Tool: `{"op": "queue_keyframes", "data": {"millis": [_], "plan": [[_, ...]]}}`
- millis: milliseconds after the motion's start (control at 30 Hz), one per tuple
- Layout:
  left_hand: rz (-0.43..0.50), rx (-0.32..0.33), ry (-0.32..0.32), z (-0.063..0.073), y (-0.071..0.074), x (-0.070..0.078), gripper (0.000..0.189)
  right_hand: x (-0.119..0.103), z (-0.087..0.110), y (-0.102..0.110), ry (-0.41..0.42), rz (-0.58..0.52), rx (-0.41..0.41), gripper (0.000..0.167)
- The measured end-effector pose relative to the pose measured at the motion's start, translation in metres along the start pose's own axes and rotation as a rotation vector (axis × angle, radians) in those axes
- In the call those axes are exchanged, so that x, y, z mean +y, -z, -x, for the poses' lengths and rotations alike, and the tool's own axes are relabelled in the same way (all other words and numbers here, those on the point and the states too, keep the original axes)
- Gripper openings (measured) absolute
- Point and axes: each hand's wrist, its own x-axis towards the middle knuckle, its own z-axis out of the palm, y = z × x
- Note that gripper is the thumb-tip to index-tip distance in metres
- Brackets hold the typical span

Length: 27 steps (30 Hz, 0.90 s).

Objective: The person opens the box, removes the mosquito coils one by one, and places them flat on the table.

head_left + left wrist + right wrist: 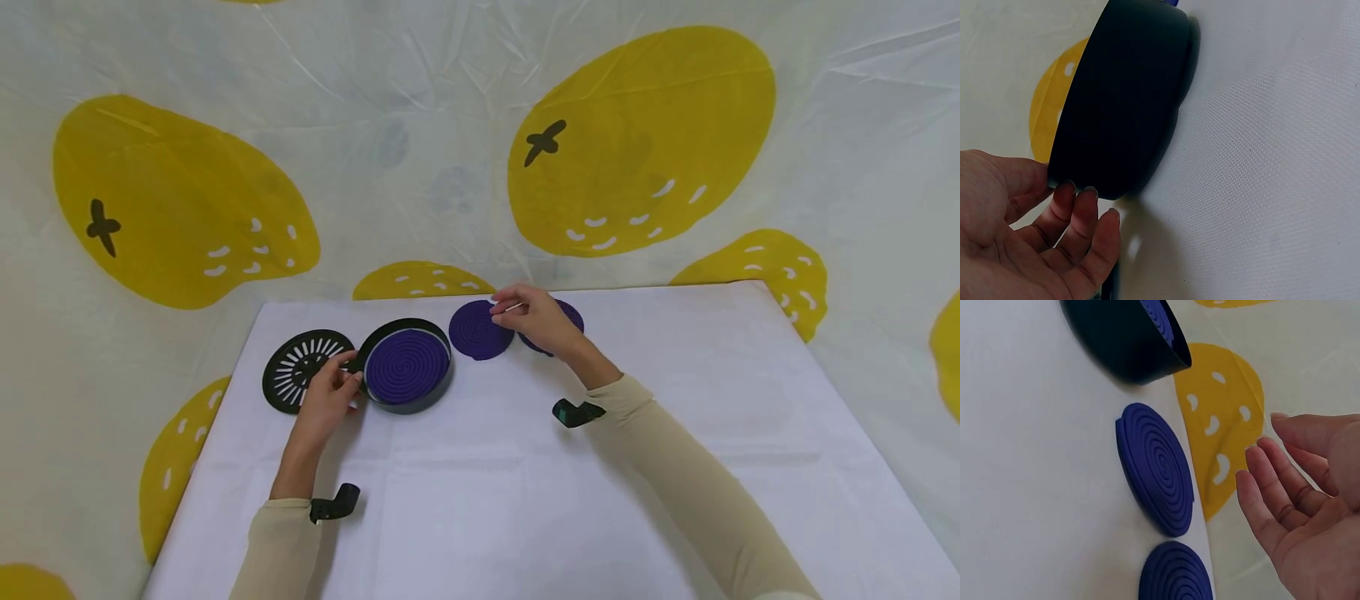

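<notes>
A dark round coaster holder [411,407] stands toward the left of the table with a purple spiral-ridged coaster [405,367] inside it. My left hand [324,402] pinches the holder's left edge, thumb at the rim and fingertips against the outer wall in the left wrist view. To the holder's right lies a second purple coaster [1159,469], flat on the cloth. A third coaster [1177,578] is beside it, partly hidden by my right hand [542,321] in the head view. That hand hovers above these two coasters, fingers loosely bent, holding nothing.
A black round disc with radial slots [288,375] lies at the left, partly behind my left hand. White cloth covers the table [480,500]. A curtain with yellow fruit shapes [645,142] hangs along the table's back edge.
</notes>
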Motion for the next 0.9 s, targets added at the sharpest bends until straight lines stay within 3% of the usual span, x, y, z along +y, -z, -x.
{"op": "queue_keyframes", "data": {"millis": [733, 900], "plan": [[0.012, -0.020, 0.014, 0.001, 0.002, 0.002, 0.051, -0.010, -0.015, -0.051, 0.040, -0.153, -0.100, 0.038], [0.015, -0.018, 0.009, 0.000, 0.002, 0.002, 0.049, -0.012, -0.019, -0.059, 0.052, -0.132, -0.108, 0.034]]}}
